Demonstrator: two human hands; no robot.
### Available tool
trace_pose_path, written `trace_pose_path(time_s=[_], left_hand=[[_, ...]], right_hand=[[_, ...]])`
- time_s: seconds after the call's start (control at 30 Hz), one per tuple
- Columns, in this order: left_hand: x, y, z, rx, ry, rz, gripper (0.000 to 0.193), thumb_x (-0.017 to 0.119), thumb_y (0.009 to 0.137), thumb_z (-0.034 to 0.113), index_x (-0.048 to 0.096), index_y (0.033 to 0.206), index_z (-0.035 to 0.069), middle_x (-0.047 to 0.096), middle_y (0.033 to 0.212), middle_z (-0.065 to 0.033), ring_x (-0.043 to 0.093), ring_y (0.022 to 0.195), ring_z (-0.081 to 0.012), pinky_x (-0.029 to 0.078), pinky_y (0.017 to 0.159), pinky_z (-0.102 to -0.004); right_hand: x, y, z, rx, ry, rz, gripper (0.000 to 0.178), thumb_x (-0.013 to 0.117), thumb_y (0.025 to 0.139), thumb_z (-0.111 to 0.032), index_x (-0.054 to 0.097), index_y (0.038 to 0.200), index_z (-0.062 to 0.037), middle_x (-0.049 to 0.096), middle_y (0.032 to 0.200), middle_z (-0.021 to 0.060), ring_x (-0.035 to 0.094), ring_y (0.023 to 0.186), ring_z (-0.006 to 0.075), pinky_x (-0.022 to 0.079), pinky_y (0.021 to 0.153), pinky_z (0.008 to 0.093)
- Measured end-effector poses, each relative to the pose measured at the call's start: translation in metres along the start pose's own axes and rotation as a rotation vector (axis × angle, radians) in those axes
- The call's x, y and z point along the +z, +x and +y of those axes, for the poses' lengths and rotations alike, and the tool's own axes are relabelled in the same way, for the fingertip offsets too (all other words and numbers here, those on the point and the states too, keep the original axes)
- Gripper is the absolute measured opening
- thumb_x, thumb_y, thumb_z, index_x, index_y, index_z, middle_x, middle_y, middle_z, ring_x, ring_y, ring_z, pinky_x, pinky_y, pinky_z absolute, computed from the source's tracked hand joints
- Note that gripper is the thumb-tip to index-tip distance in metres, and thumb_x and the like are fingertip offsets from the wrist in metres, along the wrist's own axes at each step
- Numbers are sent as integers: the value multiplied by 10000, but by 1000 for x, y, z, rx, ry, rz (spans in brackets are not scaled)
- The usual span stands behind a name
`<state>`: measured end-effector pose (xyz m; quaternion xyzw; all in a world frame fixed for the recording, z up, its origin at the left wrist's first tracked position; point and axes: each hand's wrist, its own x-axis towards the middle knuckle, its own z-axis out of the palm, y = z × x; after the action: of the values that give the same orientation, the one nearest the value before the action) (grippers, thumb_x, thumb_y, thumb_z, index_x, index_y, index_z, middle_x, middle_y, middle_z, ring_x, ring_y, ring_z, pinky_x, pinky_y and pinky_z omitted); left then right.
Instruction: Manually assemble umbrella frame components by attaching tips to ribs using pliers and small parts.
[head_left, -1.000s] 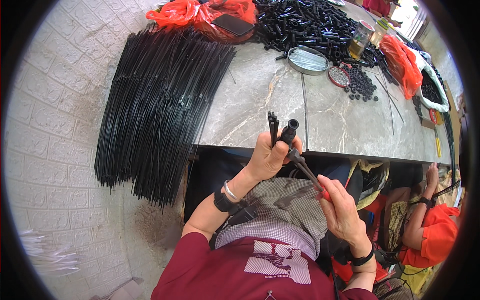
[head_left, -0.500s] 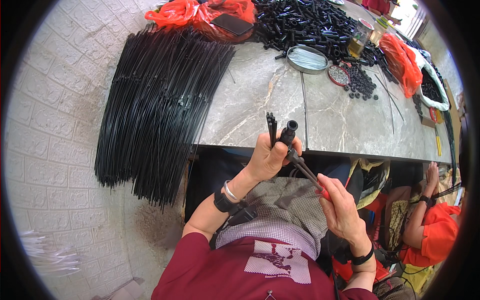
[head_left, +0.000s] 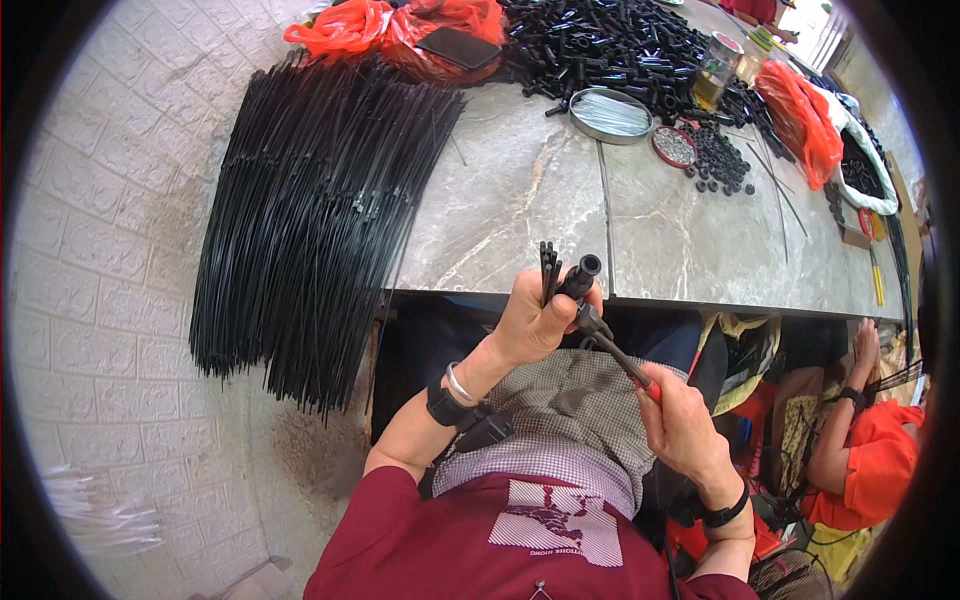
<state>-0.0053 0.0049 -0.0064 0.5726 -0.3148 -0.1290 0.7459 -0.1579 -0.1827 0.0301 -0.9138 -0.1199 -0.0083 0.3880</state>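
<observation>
My left hand (head_left: 537,322) is closed around a black tubular fitting (head_left: 581,275) with a round open end facing up. Several thin black rods (head_left: 550,268) stick up beside it from the same grip. In my right hand (head_left: 685,425) is the red grip of a long dark metal tool (head_left: 628,366), possibly pliers. The tool's head meets the fitting just below my left thumb; whether it grips or only touches it, I cannot tell. Both hands are above my lap, in front of the table edge.
A thick bundle of black rods (head_left: 310,220) overhangs the left side of the grey table (head_left: 520,190). Farther back lie black tubes (head_left: 610,45), a tin of pale thin pieces (head_left: 611,116), small black rings (head_left: 722,160) and red bags (head_left: 800,120). A co-worker's arm (head_left: 845,425) is at right.
The fitting and rods have dipped slightly and tilted a little to the right in my left hand. My right hand has shifted slightly down with the tool.
</observation>
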Motion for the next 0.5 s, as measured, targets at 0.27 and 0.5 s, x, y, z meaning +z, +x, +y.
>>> trace_pose_path(time_s=[0.27, 0.5], left_hand=[[-9, 2, -9, -18, -177, -23, 642, 540, 834, 648, 512, 952, 17, 424, 659, 42, 359, 543, -25, 298, 483, -189], [-24, 8, -9, -82, -221, 2, 649, 424, 845, 695, 479, 871, 49, 392, 590, 17, 384, 520, -75, 317, 470, -217]], right_hand=[[-16, 1, 0, 386, 522, -171, 291, 563, 915, -84, 528, 1178, 35, 592, 752, 129, 615, 631, 280, 479, 574, 336], [-25, 29, 49, 278, -350, 243, 406, 581, 851, -64, 497, 1244, -9, 534, 1006, 184, 560, 911, 374, 473, 766, 433]])
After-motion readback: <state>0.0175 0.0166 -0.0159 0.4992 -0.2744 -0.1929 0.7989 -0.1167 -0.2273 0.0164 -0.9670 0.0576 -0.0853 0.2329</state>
